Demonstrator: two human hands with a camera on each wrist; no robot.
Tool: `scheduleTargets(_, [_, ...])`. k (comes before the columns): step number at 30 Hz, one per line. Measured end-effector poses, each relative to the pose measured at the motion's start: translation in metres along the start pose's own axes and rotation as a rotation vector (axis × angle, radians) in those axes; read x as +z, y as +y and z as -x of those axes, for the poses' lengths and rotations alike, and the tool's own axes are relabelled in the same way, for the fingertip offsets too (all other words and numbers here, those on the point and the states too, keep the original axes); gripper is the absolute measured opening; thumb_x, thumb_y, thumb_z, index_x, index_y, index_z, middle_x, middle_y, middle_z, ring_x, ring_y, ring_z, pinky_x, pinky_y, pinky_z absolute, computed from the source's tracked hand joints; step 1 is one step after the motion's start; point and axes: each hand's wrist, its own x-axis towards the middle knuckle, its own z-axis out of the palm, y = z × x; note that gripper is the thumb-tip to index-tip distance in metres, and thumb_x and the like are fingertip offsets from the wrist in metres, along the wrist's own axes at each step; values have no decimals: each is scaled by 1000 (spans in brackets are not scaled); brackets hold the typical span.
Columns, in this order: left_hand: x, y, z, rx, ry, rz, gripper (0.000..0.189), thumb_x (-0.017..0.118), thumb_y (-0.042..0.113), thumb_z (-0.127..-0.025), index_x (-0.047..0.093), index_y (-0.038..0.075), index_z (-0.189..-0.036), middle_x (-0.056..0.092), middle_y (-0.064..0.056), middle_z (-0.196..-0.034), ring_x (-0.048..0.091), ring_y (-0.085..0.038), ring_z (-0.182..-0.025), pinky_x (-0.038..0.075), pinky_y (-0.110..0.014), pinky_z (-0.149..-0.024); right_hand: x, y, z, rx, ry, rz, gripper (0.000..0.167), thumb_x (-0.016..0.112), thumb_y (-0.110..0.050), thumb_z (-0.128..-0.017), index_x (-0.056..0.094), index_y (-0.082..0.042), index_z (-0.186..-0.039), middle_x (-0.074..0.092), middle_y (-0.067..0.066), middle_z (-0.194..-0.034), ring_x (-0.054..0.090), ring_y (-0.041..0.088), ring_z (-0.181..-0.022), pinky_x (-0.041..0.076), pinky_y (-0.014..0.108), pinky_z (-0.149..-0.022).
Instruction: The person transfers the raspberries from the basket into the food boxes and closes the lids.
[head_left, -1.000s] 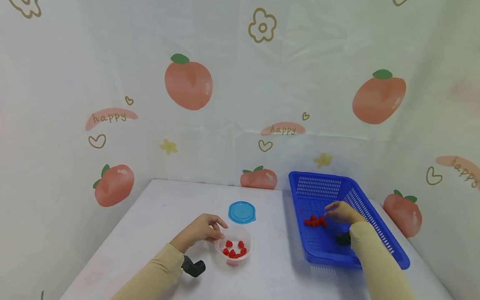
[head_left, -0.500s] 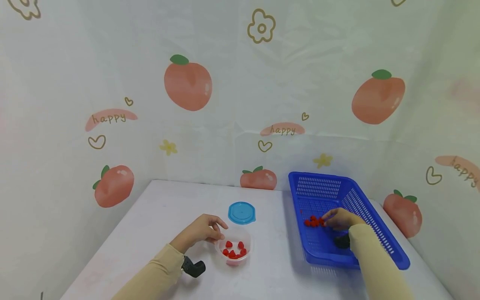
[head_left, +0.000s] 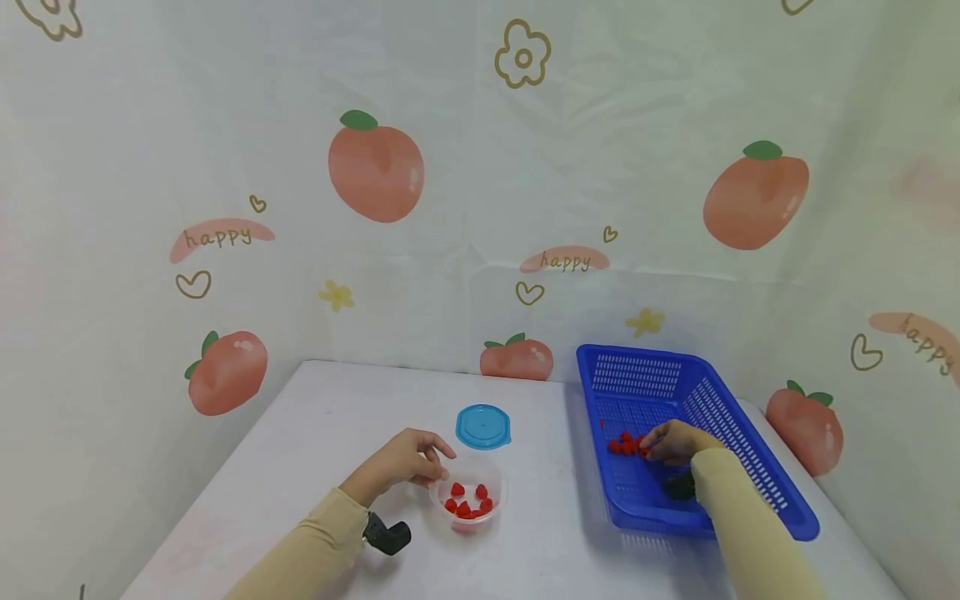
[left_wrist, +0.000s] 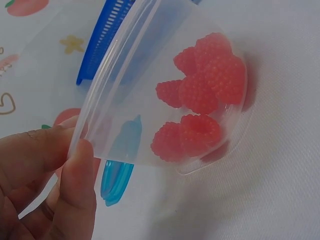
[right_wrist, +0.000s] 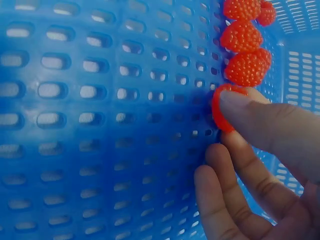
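Observation:
My left hand [head_left: 412,458] pinches the rim of a clear plastic bowl [left_wrist: 115,115] between thumb and fingers. Several red raspberries [left_wrist: 200,90] lie at the bottom of that bowl, seen through its wall. Inside the blue basket [head_left: 615,500], my right hand [head_left: 672,442] reaches down to a cluster of raspberries [head_left: 626,443]. In the right wrist view the thumb and index finger pinch one raspberry [right_wrist: 220,107] at the end of a row, while the other fingers are bent beside it. More raspberries [right_wrist: 245,67] sit on the perforated floor just past the fingertips.
A light blue lid [head_left: 483,426] lies on the white table [head_left: 375,392] behind the bowl. The basket stands on the right of the table, its walls raised around my right hand. A printed curtain [head_left: 465,167] hangs behind the table's far edge.
My right hand has moved left and down to the raspberry cluster and taken a raspberry between thumb and finger. The left hand and the bowl have stayed in place.

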Motion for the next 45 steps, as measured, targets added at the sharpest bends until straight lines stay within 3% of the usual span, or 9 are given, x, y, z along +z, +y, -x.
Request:
scheduleTargets(7, [0,-1,-1,3,-3,5,23,79,13,-79,71,8,-100,58,-6,-76,56,-15,-57,56,-25,-60,2,0,1,2,3,14,10,65,5,-83,67,5,-92,63,1,-79,53,13,-72,50,26,-65])
scheduleTargets(14, [0,0,0,15,-14,19,23,78,11,-80,71,6,-101,57,-6,-75,56,-15,-57,55,-24,-59,1,0,2,14,-8,15,9,66,4,-83,68,5,-92,63,1,-78,54,14,-72,49,27,-65])
scheduleTargets(17, [0,0,0,19,-18,21,23,78,12,-80,71,7,-102,57,-6,-75,56,-15,-57,55,-24,-59,-2,1,2,-29,30,-5,13,64,3,-83,68,5,-95,65,4,-83,56,16,-76,51,28,-68])
scheduleTargets(23, [-1,0,0,31,-23,16,23,77,11,-80,70,7,-102,57,-6,-75,56,-15,-57,55,-24,-59,-8,2,0,-190,64,-274,26,59,6,-89,57,20,-111,68,7,-94,64,17,-86,57,34,-83])
scheduleTargets(28, [0,0,0,23,-16,11,24,78,12,-80,71,7,-102,57,-6,-76,56,-15,-57,55,-24,-59,-11,-2,2,-259,102,-393,34,60,-3,-93,54,18,-120,67,4,-104,65,11,-93,55,33,-90])
scheduleTargets(37, [-1,0,1,23,-16,9,24,77,11,-81,70,6,-103,57,-6,-76,57,-15,-58,55,-23,-59,-10,-26,14,-358,208,-450,47,63,-17,-95,49,13,-127,62,-3,-108,60,-3,-96,50,14,-88])
scheduleTargets(41, [-2,-1,1,25,-15,15,25,77,10,-81,70,4,-104,58,-6,-76,57,-15,-58,55,-23,-59,-3,-42,20,-376,295,-430,50,65,-26,-93,52,7,-128,61,-6,-109,59,-6,-94,48,11,-86])
scheduleTargets(45, [-2,0,2,24,-13,21,24,77,11,-80,70,6,-102,57,-6,-76,57,-15,-58,55,-23,-59,7,-57,27,-394,325,-474,50,66,-30,-92,54,2,-129,59,-14,-107,59,-4,-97,48,11,-88])
